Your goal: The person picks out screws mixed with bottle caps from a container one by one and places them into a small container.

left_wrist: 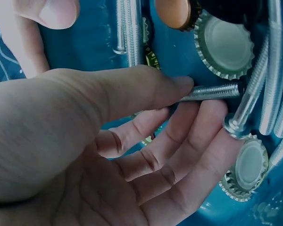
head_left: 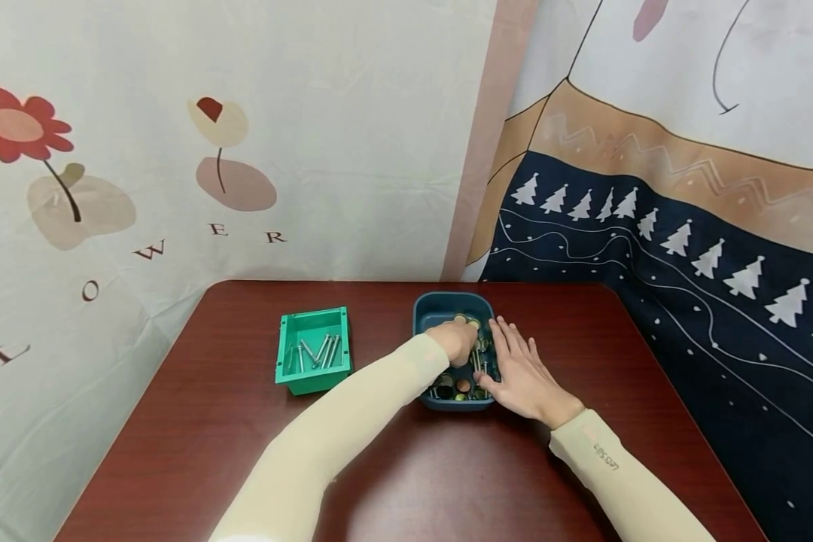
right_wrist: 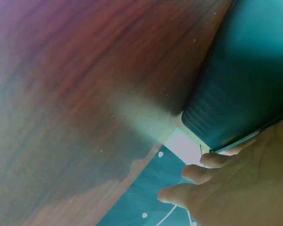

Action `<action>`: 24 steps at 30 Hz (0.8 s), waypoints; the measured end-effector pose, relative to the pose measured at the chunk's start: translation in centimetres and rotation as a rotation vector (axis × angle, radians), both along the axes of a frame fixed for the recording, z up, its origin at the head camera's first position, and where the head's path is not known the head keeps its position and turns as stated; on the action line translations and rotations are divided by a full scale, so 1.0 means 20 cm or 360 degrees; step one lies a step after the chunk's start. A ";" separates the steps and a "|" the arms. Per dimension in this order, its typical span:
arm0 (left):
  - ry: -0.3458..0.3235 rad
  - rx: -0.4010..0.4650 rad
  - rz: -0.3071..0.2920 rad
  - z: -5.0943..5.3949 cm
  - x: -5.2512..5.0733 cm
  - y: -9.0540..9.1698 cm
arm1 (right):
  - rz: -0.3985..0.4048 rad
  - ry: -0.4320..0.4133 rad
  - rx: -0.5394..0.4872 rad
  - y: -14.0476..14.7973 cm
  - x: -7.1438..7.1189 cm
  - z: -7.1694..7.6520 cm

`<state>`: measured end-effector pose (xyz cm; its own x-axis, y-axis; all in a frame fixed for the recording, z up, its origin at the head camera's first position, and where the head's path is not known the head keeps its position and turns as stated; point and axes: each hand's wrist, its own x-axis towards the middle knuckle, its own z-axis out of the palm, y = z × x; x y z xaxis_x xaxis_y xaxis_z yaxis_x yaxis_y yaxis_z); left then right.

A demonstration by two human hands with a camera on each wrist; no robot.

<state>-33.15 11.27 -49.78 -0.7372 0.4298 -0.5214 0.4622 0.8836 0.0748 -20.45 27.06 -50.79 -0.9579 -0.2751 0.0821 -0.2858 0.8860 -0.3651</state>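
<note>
Inside the blue bin, my left hand pinches a bolt between thumb and fingers, seen in the left wrist view. Around it lie more bolts, a silver bottle cap, another bottle cap and an orange-brown cap. My right hand rests on the bin's right rim with fingers extended, its thumb over the inside. In the right wrist view, that hand lies along the outer wall of the bin.
To the left stands a green tray with several bolts in it. Both containers are on a dark red wooden table. Behind the table hangs a printed curtain.
</note>
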 end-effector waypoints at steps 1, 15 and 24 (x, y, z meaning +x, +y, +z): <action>0.0001 0.0011 0.0008 0.05 0.04 -0.02 | -0.0001 0.0001 -0.0001 0.00 0.00 0.00; -0.0055 0.0277 0.0009 0.36 0.23 -0.13 | -0.0015 -0.0025 0.0011 0.00 0.00 0.00; -0.0011 0.0638 0.0003 0.32 0.26 -0.21 | -0.0005 -0.0008 0.0019 0.00 -0.01 -0.01</action>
